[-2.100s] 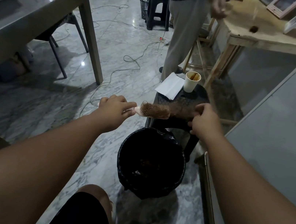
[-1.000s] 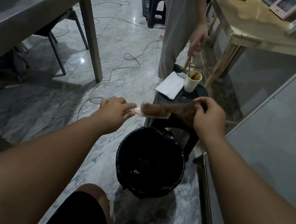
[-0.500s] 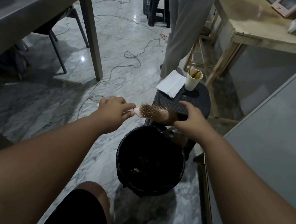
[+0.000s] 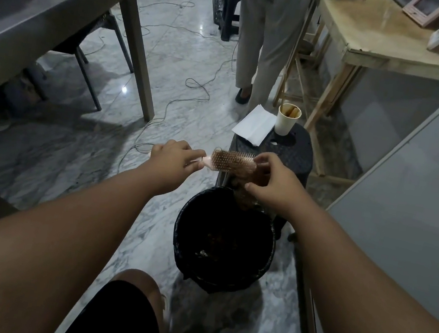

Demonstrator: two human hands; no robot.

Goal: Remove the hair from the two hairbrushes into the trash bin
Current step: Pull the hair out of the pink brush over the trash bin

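My left hand [image 4: 175,158] grips the handle of a pink hairbrush [image 4: 232,161], held level with its bristles facing me. Brown hair [image 4: 246,190] is matted over the brush head and hangs in a clump down toward the bin. My right hand [image 4: 274,184] pinches that hair at the brush's right end, thumb below and fingers above. A round black trash bin [image 4: 223,238] with a dark liner stands on the floor just under the brush, with some hair and scraps inside. Only one hairbrush is in view.
A dark plastic stool [image 4: 291,151] behind the bin carries a paper cup [image 4: 287,119] and a white paper sheet [image 4: 254,124]. A person [image 4: 264,30] stands beyond it. A grey table [image 4: 50,12] is left, a wooden table [image 4: 389,35] right, a white cabinet [image 4: 405,208] near right. Cables lie on the marble floor.
My right hand came back from the far right to the brush's right end and now pulls the hair clump down toward the bin. The left hand has held the brush still. The standing person shifted.
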